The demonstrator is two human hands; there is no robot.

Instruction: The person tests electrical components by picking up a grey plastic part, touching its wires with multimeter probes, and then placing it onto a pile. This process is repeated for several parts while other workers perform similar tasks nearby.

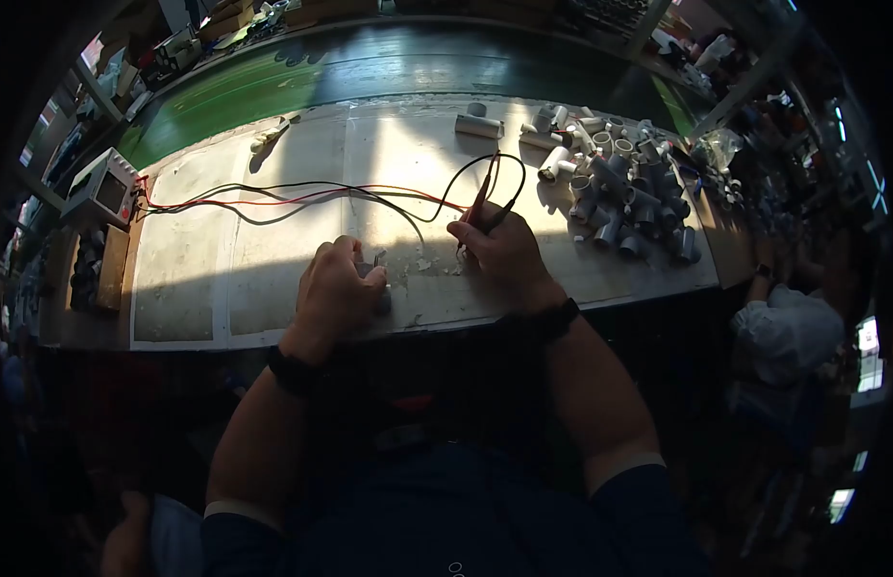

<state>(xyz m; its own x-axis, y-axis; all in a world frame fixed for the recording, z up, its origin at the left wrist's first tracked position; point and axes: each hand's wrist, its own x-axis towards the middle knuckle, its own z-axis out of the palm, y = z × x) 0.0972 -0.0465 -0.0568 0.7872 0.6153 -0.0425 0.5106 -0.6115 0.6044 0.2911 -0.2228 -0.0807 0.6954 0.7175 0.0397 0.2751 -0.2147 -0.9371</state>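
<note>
Two thin probes, a red probe point(483, 190) and a black probe point(507, 207), sit in the fingers of the right hand point(509, 252), which are closed around them like around pencils. A thin tip points down and to the left, but I cannot tell if it touches anything. Just to the left, the fingers of the left hand point(329, 287) are narrow and hold a small gray piece point(367, 268) with little prongs. It is right by the front edge of the pale surface point(182, 264), and the hand hides part of it. Each wrist wears a dark band point(293, 370).

Long red and black wires point(312, 195) run across to a box with a screen point(108, 189) at the far left. Near that box, a wooden bin point(111, 267) holds dark round pieces. A small pale thing point(269, 137) lies at the back, on the left. Past the right hand, there is a big, messy pile of gray pipe pieces point(615, 183). Two more gray tubes point(479, 127) lie to the left of the pile. Behind it all is a long green strip point(273, 88). At the far right, another person's white sleeve point(791, 332) shows.
</note>
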